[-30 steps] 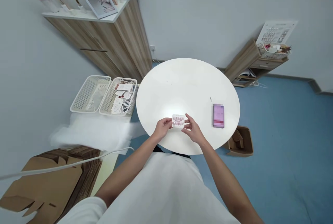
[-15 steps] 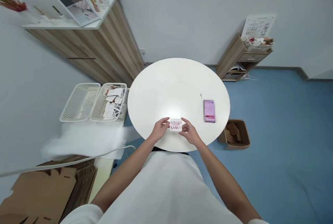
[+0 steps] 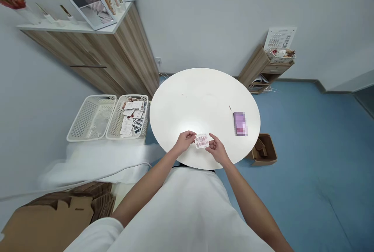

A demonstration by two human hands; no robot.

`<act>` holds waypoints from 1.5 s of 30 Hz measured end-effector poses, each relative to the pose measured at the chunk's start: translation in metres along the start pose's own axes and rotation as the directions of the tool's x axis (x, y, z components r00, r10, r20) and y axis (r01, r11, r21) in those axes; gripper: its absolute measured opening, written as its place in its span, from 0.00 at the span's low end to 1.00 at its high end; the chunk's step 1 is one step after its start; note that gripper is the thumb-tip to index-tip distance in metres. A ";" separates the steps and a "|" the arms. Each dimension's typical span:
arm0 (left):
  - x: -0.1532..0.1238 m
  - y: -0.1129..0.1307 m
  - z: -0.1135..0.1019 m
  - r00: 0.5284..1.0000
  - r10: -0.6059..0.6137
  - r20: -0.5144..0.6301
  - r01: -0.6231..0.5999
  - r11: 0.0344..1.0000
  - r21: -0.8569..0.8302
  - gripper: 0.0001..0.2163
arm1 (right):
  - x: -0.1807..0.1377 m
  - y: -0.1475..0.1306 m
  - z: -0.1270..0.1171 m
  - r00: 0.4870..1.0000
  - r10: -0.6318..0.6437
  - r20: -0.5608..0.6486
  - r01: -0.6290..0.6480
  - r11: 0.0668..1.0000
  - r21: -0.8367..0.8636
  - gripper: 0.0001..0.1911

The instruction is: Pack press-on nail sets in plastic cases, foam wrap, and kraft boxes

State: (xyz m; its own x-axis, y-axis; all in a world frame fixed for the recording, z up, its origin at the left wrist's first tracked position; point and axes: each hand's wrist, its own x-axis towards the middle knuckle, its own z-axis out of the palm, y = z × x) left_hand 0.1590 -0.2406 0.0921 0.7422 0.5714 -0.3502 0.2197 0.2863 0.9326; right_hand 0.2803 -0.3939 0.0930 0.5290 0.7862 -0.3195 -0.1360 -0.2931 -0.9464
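Observation:
A small, flat, clear-and-white tray point(image 3: 201, 141) with two rows of glossy pink pieces, which look like press-on nails, is held just over the near part of the round white table point(image 3: 181, 100). My left hand point(image 3: 186, 141) pinches its left edge, fingertips at the upper left corner. At the opposite edge, my right hand point(image 3: 217, 149) has curled fingers against the tray, its index finger reaching to the upper right corner. To the right lies a purple pack point(image 3: 240, 123), its face blurred out. A tiny thin dark item point(image 3: 230, 108) rests just above that pack.
Left of the table stand two white plastic baskets, one point(image 3: 92, 117) with clear bags, the other point(image 3: 127, 116) with cards. Folded cardboard point(image 3: 52, 220) is stacked lower left. An open carton point(image 3: 264, 154) sits on the floor at right. Wooden cabinets point(image 3: 137, 49) line the wall.
The tray has turned slightly, its right side now a little higher in view. Both hands stay at its edges. The whole view has shifted somewhat with the head.

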 end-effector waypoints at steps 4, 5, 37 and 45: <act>-0.004 -0.006 -0.004 0.997 -0.077 -0.016 0.075 0.989 -0.124 0.10 | -0.007 0.002 0.015 0.991 0.092 -0.098 -0.070 0.976 0.205 0.35; -0.006 -0.006 -0.004 0.995 -0.101 -0.013 0.097 0.981 -0.168 0.10 | -0.009 0.002 0.019 0.988 0.110 -0.108 -0.080 0.965 0.250 0.34; -0.005 0.000 0.027 0.988 -0.144 0.056 0.145 0.989 -0.023 0.11 | 0.025 -0.010 -0.030 0.995 0.053 -0.085 -0.036 0.981 0.193 0.20; 0.002 0.001 0.034 0.984 -0.176 0.024 0.178 0.980 -0.084 0.11 | 0.027 -0.012 -0.045 0.999 0.029 0.037 -0.036 0.977 0.209 0.26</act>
State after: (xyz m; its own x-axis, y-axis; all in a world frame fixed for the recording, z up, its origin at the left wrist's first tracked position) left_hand 0.1821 -0.2656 0.0953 0.7068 0.4934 -0.5069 0.2938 0.4471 0.8449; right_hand 0.3338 -0.3939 0.0982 0.4932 0.7972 -0.3480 -0.3270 -0.2008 -0.9234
